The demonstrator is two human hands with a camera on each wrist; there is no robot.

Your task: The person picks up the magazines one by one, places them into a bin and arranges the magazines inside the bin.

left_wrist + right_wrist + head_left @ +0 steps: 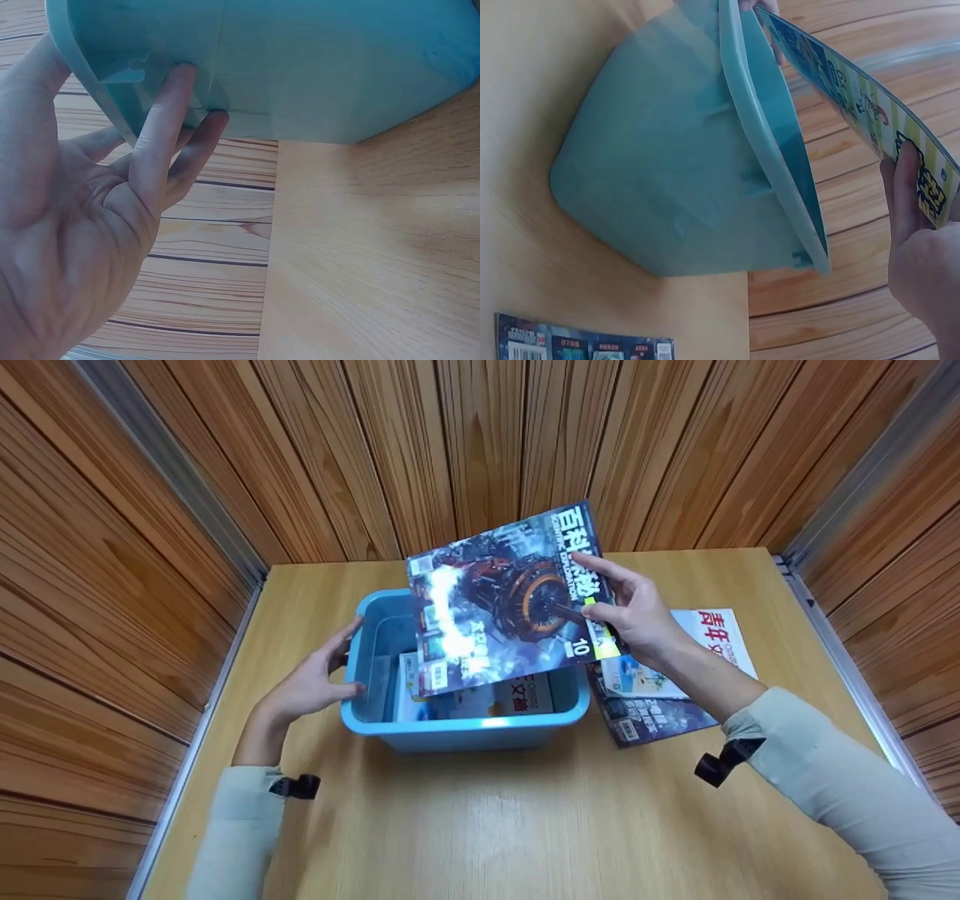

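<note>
Now right hand [637, 615] grip pinches magazine [502, 600] over bin [457, 727]; left hand [311, 682] grip wide, touching bin.

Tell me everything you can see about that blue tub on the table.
The blue tub is a rectangular, open-topped bin of smooth, glossy plastic with a rolled rim and small ribs under it. It stands upright on the wooden table. Magazines lie inside. The left hand touches its left end, fingers under the rim. The right hand holds a magazine tilted above its opening.
</note>
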